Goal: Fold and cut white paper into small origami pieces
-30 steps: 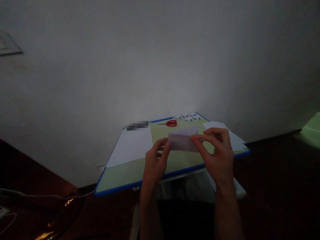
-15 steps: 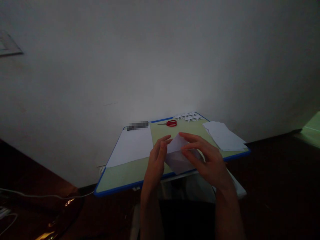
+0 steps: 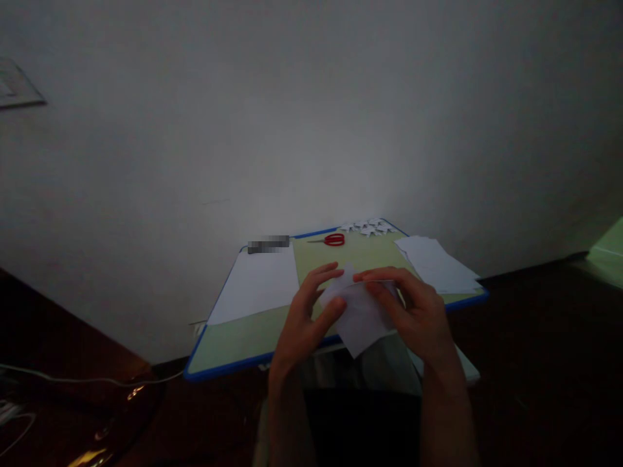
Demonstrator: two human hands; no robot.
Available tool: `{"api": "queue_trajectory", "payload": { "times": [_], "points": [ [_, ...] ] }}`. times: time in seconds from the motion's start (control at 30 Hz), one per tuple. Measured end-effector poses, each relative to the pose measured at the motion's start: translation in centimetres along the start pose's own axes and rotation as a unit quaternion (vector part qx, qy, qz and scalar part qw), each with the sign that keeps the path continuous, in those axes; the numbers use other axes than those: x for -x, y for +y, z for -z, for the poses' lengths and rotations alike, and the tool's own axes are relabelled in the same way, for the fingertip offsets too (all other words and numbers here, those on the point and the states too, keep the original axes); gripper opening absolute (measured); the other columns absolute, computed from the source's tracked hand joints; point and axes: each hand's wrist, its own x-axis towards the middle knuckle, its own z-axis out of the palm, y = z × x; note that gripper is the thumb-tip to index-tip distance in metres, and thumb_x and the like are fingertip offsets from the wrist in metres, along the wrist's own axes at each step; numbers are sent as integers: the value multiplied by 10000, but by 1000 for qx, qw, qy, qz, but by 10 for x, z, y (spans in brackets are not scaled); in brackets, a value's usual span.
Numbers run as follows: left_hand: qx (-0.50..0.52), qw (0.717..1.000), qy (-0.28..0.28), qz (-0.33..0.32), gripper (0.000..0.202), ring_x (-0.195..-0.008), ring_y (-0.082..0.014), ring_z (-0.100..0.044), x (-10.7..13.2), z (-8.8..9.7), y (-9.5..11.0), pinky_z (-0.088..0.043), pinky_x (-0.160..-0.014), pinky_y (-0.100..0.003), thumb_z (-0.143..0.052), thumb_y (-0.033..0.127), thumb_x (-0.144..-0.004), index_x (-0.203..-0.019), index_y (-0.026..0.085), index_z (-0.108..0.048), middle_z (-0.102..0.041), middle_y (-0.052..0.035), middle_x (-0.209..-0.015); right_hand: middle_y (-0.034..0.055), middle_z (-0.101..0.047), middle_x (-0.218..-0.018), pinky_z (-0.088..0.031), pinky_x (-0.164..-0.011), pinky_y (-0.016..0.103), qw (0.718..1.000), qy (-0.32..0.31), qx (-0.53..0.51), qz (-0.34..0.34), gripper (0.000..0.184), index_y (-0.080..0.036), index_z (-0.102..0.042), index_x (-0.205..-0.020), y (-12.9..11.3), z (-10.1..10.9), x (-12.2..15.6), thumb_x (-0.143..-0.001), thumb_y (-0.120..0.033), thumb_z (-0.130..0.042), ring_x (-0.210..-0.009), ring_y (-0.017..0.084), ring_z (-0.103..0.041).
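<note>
Between my two hands, above the table's front edge, is a small white sheet of paper with a corner pointing down toward me. My right hand pinches its upper right edge, thumb below and fingers on top. At the left side of the paper, my left hand has its thumb on the near face and its fingers behind or along the upper edge. A fold seems to run along the top of the paper, though the fingers cover part of it.
The blue-edged table stands against a wall. Red-handled scissors lie at the back, beside several white paper cut-outs. A large white sheet covers the left part, a blurred-out dark object at its top. More white sheets lie right.
The paper has turned and tipped so its lower corner hangs nearer me. My right fingers have come down and closed along its upper edge; my left thumb has moved onto its face.
</note>
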Motion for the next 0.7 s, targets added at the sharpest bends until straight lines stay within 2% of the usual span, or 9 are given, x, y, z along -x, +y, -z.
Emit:
{"api": "queue_trajectory", "payload": {
  "times": [0.17,0.23,0.3,0.37,0.43,0.5,0.6,0.7],
  "points": [
    [-6,1000,-21,-13,364,-1477,-321,-458,1,3,-4,-462,-1129,-430,-741,422,-957,-1314,361,-704,-507,-69,-1564,-28,-816,-1010,-580,-852,273,999,8,38,-5,77,-299,-756,-1011,3,5,0,-1001,-291,-681,-956,161,-760],
    [-12,1000,-8,-10,330,-1425,-308,-504,1,5,-5,-498,-1075,-391,-757,397,-946,-1271,349,-729,-527,-77,-1510,-36,-812,-968,-576,-814,261,998,23,51,-1,67,-295,-758,-988,5,7,0,-993,-288,-691,-909,154,-756],
    [-40,999,22,-3,282,-1278,-269,-595,-1,5,-5,-535,-971,-338,-768,383,-937,-1211,320,-760,-586,-86,-1365,-41,-807,-947,-571,-794,254,997,33,62,5,57,-293,-757,-978,5,10,0,-986,-280,-701,-888,151,-751],
    [-76,996,45,1,247,-1051,-213,-649,-2,5,-5,-543,-857,-297,-778,375,-925,-1157,290,-783,-635,-68,-1159,-40,-803,-945,-569,-784,252,997,34,70,16,59,-291,-759,-988,4,11,1,-983,-267,-706,-881,150,-749],
    [-90,995,52,8,231,-864,-170,-640,-4,4,-6,-533,-791,-280,-787,364,-915,-1124,266,-785,-652,-29,-962,-34,-802,-956,-569,-790,252,996,28,75,31,73,-287,-760,-1009,2,12,1,-986,-249,-703,-883,148,-747],
    [-60,997,45,27,213,-750,-149,-636,-4,3,-8,-535,-753,-273,-774,358,-925,-1105,245,-771,-643,10,-805,-25,-801,-972,-568,-802,257,996,16,79,47,84,-279,-761,-1032,-2,11,1,-989,-239,-701,-893,148,-746],
    [0,998,38,56,195,-707,-150,-682,-4,2,-10,-564,-740,-278,-762,361,-931,-1067,221,-753,-668,23,-743,-16,-800,-988,-564,-823,273,995,-14,77,64,110,-274,-759,-1074,-7,10,2,-978,-233,-721,-907,152,-741],
    [15,996,66,64,202,-812,-179,-748,-4,3,-9,-596,-815,-300,-773,353,-921,-1065,212,-757,-749,-7,-834,-14,-803,-1044,-562,-882,286,994,-51,61,73,199,-279,-744,-1142,-9,11,3,-952,-220,-757,-968,153,-740]
  ]
}}
